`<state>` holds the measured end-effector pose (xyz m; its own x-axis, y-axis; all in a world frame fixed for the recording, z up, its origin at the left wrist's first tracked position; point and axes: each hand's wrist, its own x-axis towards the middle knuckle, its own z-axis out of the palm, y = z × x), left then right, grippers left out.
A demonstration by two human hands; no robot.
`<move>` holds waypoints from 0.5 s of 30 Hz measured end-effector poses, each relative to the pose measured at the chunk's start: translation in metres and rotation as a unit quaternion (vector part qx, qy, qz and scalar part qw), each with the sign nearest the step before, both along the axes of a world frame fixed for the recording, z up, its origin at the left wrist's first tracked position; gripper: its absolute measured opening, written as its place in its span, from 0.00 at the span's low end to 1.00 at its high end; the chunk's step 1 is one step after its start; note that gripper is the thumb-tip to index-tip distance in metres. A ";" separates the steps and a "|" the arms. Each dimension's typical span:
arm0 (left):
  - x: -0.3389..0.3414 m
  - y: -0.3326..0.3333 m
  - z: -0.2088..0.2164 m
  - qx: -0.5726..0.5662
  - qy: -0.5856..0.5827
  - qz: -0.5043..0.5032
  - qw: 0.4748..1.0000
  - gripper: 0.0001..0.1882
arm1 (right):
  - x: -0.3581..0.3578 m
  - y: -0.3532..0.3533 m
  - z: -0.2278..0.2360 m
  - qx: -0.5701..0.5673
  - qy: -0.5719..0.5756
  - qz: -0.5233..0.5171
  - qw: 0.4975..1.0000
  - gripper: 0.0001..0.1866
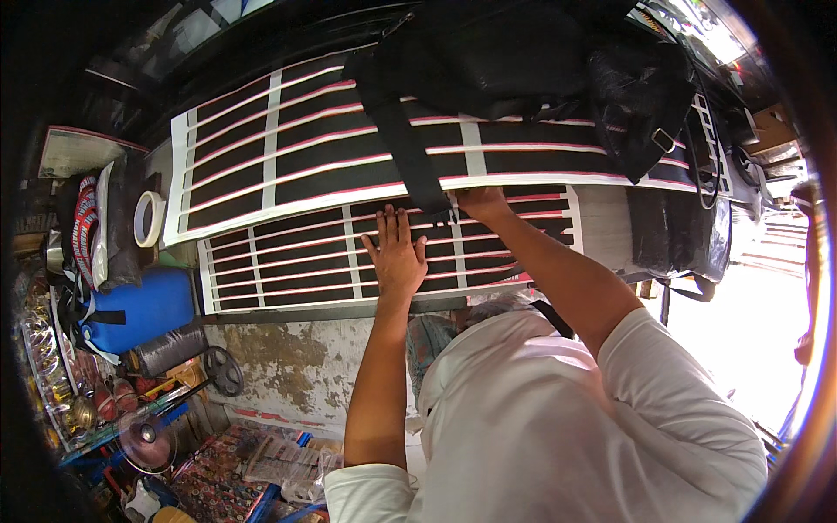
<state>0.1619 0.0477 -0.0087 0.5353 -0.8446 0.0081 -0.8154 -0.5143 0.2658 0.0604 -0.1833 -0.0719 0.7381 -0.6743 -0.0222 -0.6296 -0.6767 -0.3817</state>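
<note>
My left hand (399, 254) lies flat with its fingers spread on the lower striped sheet (303, 267), which is black with white and red lines. Close by on its right, my right hand (482, 203) is at the front edge of the upper striped sheet (323, 144). That hand's fingertips are hidden, so its grip does not show. Between the two hands a black strap (410, 161) hangs down across the upper sheet, its end near my right fingers. The strap runs from a black bag (488, 61) resting on the upper sheet.
A tape roll (149, 219) stands left of the sheets, above a blue bag (144, 309). Lower left are a fan (146, 436) and a dark handwheel (223, 370). A black-wrapped bundle (676, 228) sits at the right, beside a bright opening.
</note>
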 end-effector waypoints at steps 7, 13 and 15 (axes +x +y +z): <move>-0.003 -0.002 0.000 -0.037 -0.019 -0.037 0.998 0.30 | -0.002 -0.006 -0.002 -0.032 0.000 0.006 0.999 0.23; -0.009 -0.024 0.017 0.088 0.029 -0.117 0.989 0.33 | -0.008 -0.006 0.019 0.009 0.073 0.018 0.997 0.23; -0.012 -0.034 0.026 0.123 0.043 -0.133 0.983 0.32 | -0.004 -0.004 0.035 0.045 0.092 0.016 0.995 0.22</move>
